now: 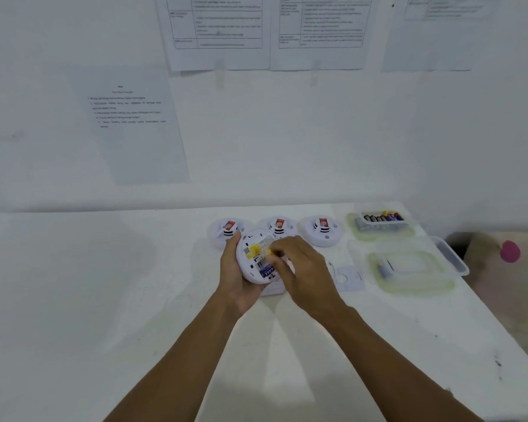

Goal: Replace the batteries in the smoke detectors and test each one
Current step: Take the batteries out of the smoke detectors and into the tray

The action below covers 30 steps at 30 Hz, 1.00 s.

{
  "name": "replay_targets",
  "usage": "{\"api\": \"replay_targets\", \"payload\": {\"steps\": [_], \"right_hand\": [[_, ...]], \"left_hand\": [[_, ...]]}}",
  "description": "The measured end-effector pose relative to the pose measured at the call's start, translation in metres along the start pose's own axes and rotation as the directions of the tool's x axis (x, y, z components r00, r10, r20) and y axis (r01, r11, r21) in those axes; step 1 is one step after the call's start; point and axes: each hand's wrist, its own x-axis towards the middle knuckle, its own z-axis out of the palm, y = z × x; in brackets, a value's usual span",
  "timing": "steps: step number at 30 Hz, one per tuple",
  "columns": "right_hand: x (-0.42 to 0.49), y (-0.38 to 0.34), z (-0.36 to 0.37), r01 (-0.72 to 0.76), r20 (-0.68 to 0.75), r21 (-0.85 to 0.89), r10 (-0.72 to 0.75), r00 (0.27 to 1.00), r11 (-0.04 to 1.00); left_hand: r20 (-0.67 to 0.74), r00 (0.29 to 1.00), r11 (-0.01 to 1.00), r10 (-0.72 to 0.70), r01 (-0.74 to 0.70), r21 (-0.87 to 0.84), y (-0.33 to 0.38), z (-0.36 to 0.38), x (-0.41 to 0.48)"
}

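Note:
My left hand [237, 277] grips a round white smoke detector [252, 254], tilted with its back toward me. A yellow tab and a blue battery [267, 272] show in its open back. My right hand [302, 269] has its fingers pinched at the battery compartment; what they hold is blurred. Three more white smoke detectors stand in a row behind: left [223, 229], middle [279, 226], right [322, 231]. A clear box of batteries [381, 220] sits at the back right.
A detached white cover plate [346, 278] lies right of my hands. A clear tray [409, 269] with one battery and a lid sits near the table's right edge. A pink object [510, 251] is beyond that edge. Printed sheets hang on the wall.

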Motion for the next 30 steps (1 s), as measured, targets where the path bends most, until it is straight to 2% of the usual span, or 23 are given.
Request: {"api": "replay_targets", "payload": {"steps": [3,6,8,10,13,20,23,27,29,30], "right_hand": [[0.008,0.02,-0.035,-0.205,-0.045,0.092,0.21,0.977,0.974],[0.012,0.058,-0.082,-0.349,-0.03,0.053,0.351,0.936,0.936],[0.012,0.089,-0.114,-0.476,0.04,0.006,0.475,0.879,0.88],[0.007,0.122,-0.14,-0.58,0.114,-0.121,0.591,0.798,0.806],[-0.004,0.157,-0.159,-0.626,0.176,-0.3,0.687,0.705,0.719],[-0.018,0.19,-0.162,-0.683,0.282,-0.355,0.77,0.573,0.638],[-0.021,0.197,-0.162,-0.677,0.319,-0.357,0.765,0.559,0.643],[-0.024,0.195,-0.167,-0.691,0.297,-0.339,0.77,0.565,0.638],[-0.02,0.184,-0.171,-0.655,0.238,-0.349,0.74,0.629,0.67],[-0.018,0.174,-0.171,-0.643,0.218,-0.3,0.707,0.672,0.704]], "left_hand": [[0.01,1.0,1.0,-0.01,0.01,-0.013,-0.009,0.016,0.006],[0.05,0.998,1.0,-0.024,0.024,-0.01,-0.02,0.029,0.017],[0.08,0.996,0.999,-0.038,0.038,-0.002,-0.029,0.039,0.025],[0.089,0.995,0.998,-0.055,0.055,-0.003,-0.04,0.052,0.03],[0.088,0.993,0.996,-0.082,0.084,-0.016,-0.055,0.067,0.036],[0.163,0.974,0.986,-0.158,0.166,-0.034,-0.08,0.087,0.041],[0.183,0.971,0.986,-0.153,0.163,-0.04,-0.086,0.091,0.043],[0.165,0.977,0.987,-0.134,0.147,-0.071,-0.092,0.088,0.048],[0.162,0.979,0.989,-0.12,0.133,-0.069,-0.093,0.087,0.05],[0.159,0.981,0.991,-0.108,0.12,-0.067,-0.094,0.088,0.051]]}}
